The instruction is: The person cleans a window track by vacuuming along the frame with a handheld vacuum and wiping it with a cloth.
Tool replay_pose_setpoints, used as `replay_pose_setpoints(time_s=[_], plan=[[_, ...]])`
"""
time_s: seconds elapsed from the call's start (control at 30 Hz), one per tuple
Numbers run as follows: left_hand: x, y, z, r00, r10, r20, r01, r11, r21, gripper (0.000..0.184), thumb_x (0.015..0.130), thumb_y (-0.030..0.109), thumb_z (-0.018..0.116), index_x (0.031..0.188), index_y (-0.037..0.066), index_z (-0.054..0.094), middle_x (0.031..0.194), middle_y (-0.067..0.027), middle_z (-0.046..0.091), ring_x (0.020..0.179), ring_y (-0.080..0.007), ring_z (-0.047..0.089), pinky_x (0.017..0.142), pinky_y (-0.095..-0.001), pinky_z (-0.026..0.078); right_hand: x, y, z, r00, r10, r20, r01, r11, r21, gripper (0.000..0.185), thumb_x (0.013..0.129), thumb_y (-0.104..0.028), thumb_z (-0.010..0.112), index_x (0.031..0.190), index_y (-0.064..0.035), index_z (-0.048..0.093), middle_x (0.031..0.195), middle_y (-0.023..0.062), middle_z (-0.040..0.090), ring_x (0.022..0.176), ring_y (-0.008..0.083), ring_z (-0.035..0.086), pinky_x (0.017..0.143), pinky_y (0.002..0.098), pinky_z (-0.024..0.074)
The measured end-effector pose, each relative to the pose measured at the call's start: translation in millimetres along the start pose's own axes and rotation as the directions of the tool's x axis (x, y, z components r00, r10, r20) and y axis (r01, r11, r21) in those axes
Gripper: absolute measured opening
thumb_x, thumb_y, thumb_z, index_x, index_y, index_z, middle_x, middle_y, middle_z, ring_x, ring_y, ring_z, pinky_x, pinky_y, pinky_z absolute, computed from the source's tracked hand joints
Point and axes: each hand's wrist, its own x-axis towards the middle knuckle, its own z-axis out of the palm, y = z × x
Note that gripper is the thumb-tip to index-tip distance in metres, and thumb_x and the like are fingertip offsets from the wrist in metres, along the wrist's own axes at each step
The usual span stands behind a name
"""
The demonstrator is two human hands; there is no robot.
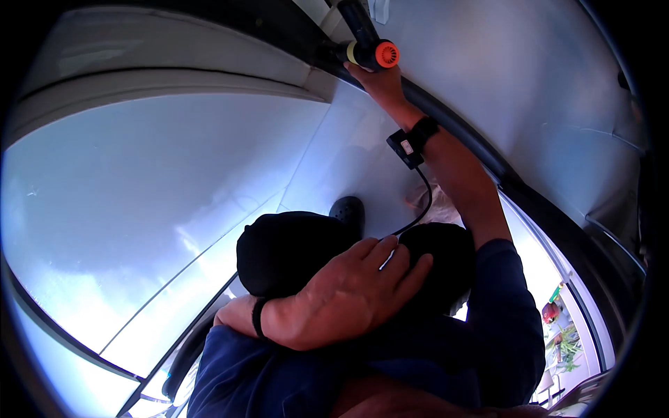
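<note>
My right hand [380, 82] reaches far forward at the top of the view, wrapped round a black handheld tool [362, 50]. The tool has a round orange vented end and a yellow-green ring; a dark tube rises from it. I cannot tell its exact kind, and my fingers are partly hidden behind it. On that wrist a black strap holds a small black box [404, 148] with a cable running down toward my lap. My left hand [348, 292] lies across my dark-clothed lap, fingers slightly spread and holding nothing, a black band on its wrist.
A long dark bar or trim [460, 125] runs diagonally beside my right arm. Pale smooth panels [153, 181] curve on the left, with a glossy surface [502, 70] on the right. A dark clog [347, 212] shows beyond my knees. Plants [568, 348] appear at lower right.
</note>
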Motion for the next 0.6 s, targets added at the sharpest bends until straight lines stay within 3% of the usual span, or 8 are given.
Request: replay_pose_setpoints(time_s=[0.07,0.17,0.27,0.37,0.5,0.6], plan=[[-1.0,-3.1,0.2,1.000,-0.002,-0.008,0.002,0.999,0.038,0.047,0.085,0.008,0.066,0.132,0.003,0.062,0.111,-0.0176,0.068,0.109,-0.0315,0.069,0.093,-0.0379,0.059,2.5,-0.4,2.7,0.999,-0.035,-0.029,0.034,0.999,-0.024,0.039,0.081,-0.020,0.089,0.109,-0.0010,0.071,0.098,0.0057,0.076,0.091,0.0144,0.073,0.086,0.0306,0.0577],[-5.1,-2.3,2.5,1.000,0.011,-0.009,-0.011,1.000,0.017,0.047,0.086,0.008,0.066,0.132,0.003,0.062,0.111,-0.0178,0.068,0.108,-0.0313,0.069,0.092,-0.0379,0.059,-0.6,7.5,4.2,0.995,0.076,-0.060,-0.070,0.992,0.105,0.039,0.081,-0.018,0.089,0.111,-0.0005,0.071,0.097,0.0049,0.075,0.091,0.0138,0.073,0.085,0.0303,0.0577],[-8.4,-5.3,3.1,1.000,0.019,-0.002,-0.019,1.000,0.025,0.047,0.086,0.008,0.066,0.132,0.003,0.062,0.111,-0.0178,0.068,0.108,-0.0311,0.069,0.092,-0.0377,0.059,-1.4,8.4,2.1,0.993,0.054,-0.105,-0.034,0.983,0.180,0.043,0.076,-0.021,0.093,0.107,-0.0020,0.071,0.094,0.0044,0.075,0.086,0.0141,0.073,0.083,0.0309,0.0592],[-9.1,-9.4,2.2,1.000,0.015,-0.005,-0.015,1.000,0.010,0.047,0.086,0.008,0.066,0.133,0.003,0.062,0.111,-0.0178,0.068,0.108,-0.0310,0.070,0.092,-0.0376,0.059,-5.4,11.2,-3.1,0.995,0.044,-0.085,-0.042,0.999,0.033,0.044,0.076,-0.022,0.093,0.109,-0.0025,0.070,0.098,0.0068,0.076,0.090,0.0153,0.074,0.084,0.0312,0.0594],[-4.0,-13.0,-0.7,1.000,0.022,0.007,-0.022,0.999,0.025,0.047,0.086,0.008,0.066,0.132,0.003,0.062,0.110,-0.0179,0.068,0.108,-0.0311,0.070,0.092,-0.0375,0.059,-9.8,22.3,-1.9,0.997,0.049,-0.057,-0.047,0.998,0.032,0.045,0.076,-0.021,0.092,0.111,-0.0029,0.070,0.100,0.0083,0.076,0.093,0.0171,0.074,0.086,0.0320,0.0593],[-5.7,-8.4,-0.8,1.000,0.017,-0.006,-0.017,1.000,0.015,0.045,0.086,0.008,0.066,0.131,0.004,0.063,0.110,-0.0180,0.068,0.108,-0.0313,0.070,0.091,-0.0376,0.059,-14.6,19.9,8.4,0.990,0.035,-0.140,-0.026,0.997,0.071,0.044,0.077,-0.021,0.092,0.111,-0.0033,0.070,0.100,0.0084,0.076,0.092,0.0179,0.074,0.086,0.0323,0.0593]])
